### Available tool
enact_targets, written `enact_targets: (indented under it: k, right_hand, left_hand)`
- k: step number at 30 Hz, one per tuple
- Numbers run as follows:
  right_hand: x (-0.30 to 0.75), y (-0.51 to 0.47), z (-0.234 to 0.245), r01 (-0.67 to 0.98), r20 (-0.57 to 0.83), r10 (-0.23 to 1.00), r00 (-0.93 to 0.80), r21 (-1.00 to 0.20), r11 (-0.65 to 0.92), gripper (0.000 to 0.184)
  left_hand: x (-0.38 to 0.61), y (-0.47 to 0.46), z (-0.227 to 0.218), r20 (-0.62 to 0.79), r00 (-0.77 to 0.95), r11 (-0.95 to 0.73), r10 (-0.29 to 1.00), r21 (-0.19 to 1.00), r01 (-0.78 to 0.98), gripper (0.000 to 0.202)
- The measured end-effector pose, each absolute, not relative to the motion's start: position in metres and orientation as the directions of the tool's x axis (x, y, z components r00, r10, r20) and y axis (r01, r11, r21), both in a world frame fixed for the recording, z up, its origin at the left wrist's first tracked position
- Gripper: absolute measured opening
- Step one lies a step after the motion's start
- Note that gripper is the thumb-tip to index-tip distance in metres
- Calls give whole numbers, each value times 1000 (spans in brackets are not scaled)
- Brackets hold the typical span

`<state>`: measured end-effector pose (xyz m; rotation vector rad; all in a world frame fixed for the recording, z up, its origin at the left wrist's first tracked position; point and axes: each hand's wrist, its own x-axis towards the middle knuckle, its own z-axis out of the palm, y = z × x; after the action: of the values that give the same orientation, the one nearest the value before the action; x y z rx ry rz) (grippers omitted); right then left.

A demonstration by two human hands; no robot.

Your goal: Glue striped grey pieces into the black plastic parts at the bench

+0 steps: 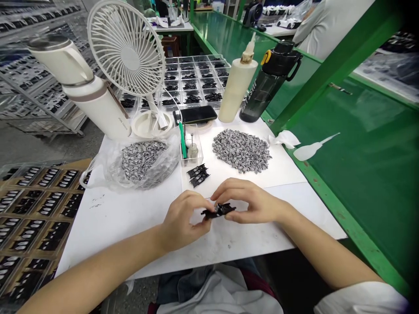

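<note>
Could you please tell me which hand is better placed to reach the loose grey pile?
Probably the right hand: the loose grey pile lies just beyond it, while the left hand sits nearer the plastic bag. Both hands pinch the black part.

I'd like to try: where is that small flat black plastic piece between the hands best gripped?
At its narrow ends, pinched from either side. The small flat black plastic piece is long and lies level; the left hand and right hand hold it so.
</note>
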<state>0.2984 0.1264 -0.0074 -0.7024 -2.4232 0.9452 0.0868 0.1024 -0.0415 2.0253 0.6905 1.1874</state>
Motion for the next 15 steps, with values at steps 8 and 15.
enact_targets:
  k: [8,15]
  right_hand:
    - [283,120,-13,330,-79,858,-508,-938,109,26]
    - [278,122,-20,89,-216,863,-457,-976,-198,31]
  left_hand:
    - [96,108,-35,-194,381,329,904,885,-330,20]
    - [97,107,-37,-360,453,565,816,666,-487,20]
